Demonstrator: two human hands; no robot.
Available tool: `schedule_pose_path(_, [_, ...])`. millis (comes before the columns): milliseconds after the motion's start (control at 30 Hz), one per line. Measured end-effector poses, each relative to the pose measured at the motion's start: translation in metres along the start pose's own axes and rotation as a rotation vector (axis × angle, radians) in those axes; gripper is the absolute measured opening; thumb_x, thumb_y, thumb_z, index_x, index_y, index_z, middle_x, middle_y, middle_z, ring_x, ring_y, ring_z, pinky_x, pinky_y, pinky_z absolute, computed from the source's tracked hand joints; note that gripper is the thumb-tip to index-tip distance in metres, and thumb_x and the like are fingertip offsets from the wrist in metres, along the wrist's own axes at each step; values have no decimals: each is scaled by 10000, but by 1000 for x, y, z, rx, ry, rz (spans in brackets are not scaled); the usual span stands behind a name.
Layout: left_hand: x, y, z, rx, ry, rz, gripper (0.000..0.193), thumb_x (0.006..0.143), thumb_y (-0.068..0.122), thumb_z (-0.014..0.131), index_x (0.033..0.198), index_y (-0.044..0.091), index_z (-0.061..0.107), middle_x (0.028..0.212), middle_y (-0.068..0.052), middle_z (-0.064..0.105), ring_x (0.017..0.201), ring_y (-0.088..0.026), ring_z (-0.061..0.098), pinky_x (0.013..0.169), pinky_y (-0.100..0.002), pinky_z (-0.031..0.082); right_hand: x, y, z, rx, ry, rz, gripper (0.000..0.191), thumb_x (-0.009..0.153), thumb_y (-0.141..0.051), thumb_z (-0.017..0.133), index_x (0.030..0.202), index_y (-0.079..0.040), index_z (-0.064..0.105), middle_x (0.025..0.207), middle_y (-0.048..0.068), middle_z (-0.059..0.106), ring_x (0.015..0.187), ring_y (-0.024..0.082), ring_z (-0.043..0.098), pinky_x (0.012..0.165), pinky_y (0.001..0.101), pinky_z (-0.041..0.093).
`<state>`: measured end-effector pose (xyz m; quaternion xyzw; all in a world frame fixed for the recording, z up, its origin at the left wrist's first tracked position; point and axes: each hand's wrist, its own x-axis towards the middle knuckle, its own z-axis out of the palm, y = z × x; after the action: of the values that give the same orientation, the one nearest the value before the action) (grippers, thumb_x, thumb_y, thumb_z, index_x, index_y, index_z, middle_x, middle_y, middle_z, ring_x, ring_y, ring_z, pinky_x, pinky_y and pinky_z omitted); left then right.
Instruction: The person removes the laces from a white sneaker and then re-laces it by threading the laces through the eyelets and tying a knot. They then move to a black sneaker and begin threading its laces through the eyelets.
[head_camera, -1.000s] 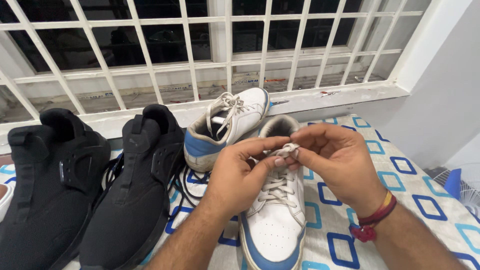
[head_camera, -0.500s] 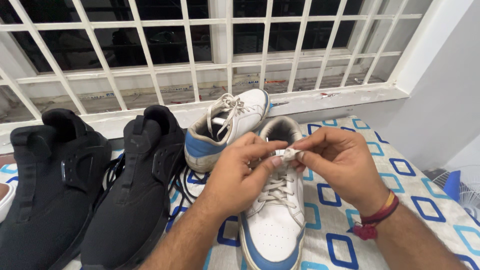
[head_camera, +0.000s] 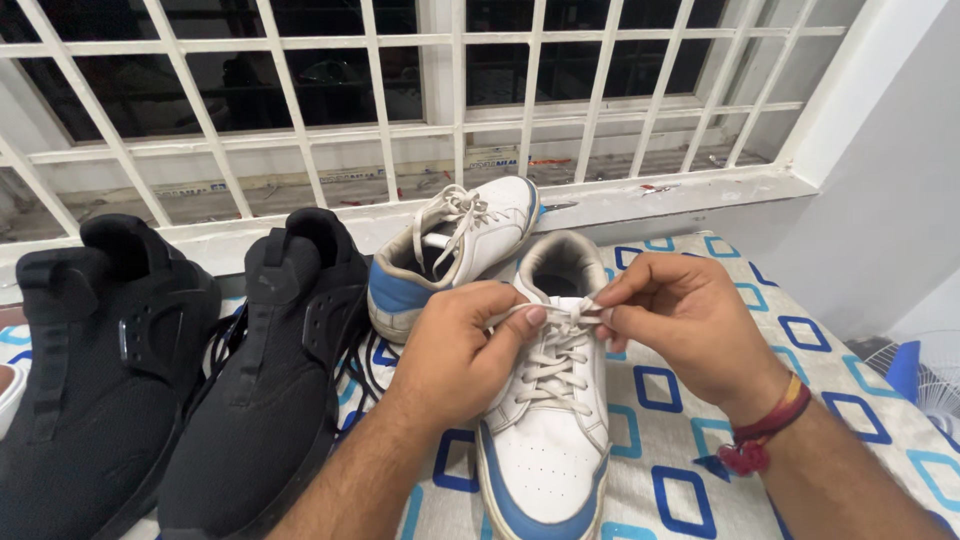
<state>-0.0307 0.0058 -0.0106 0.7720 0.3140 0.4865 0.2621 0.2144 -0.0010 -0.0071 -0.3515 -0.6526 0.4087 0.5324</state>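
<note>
Both hands pinch the laces (head_camera: 560, 322) of the white sneaker (head_camera: 548, 440), left hand (head_camera: 462, 340) and right hand (head_camera: 668, 318), so I'd say keep tension even and snug the knot down slowly.

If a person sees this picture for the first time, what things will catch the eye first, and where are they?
In the middle, the left hand and the right hand pinch the laces at the top of a white and blue shoe that lies on a patterned cloth. Its partner shoe lies just behind, by the barred window. Two black shoes fill the left side.
</note>
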Motion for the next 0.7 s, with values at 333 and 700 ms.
schedule_pose_path(333, [-2,-5,-2,-21,44,-89,333,968,202,612,727,-26,589,583,-96,565,545,-174,508,535,-360,427,-1,9,2,269,74,5,174,837,123,572,957,37,663,865,72,661,681,124,552,601,264,454])
schedule_pose_path(700, [-3,-10,-1,37,100,8,266,938,177,650,758,-19,641,629,-85,609,556,-145,555,522,-327,432,0,-4,-4,31,7,243,195,853,3,673,1041,19,720,770,4,646,615,63,485,547,240,381])
